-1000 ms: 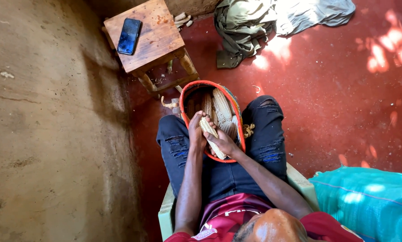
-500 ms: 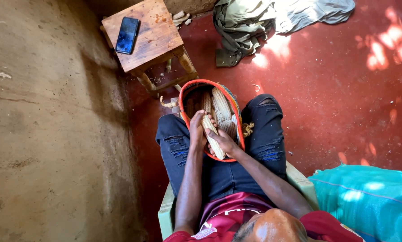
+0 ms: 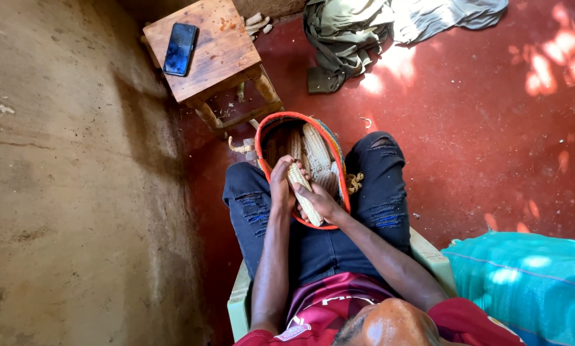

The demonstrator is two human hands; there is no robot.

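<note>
I sit on a pale green chair [image 3: 239,301] with a woven basket [image 3: 269,125], orange at the rim, between my knees. Several pale maize cobs [image 3: 316,150] lie inside it. Over the basket's near edge both hands grip one maize cob [image 3: 305,197] that slants down to the right. My left hand [image 3: 280,186] wraps its upper end. My right hand [image 3: 321,204] clasps its lower end, with the thumb pressed on the kernels.
A small wooden stool [image 3: 217,54] with a dark phone [image 3: 180,49] on it stands just beyond the basket. A heap of cloth [image 3: 351,32] lies on the red floor. An earthen wall [image 3: 70,192] runs along the left. A teal sack [image 3: 531,282] sits at lower right.
Both hands have stayed on the cob over the basket, and the cob has shifted only slightly in them. Nothing else has moved.
</note>
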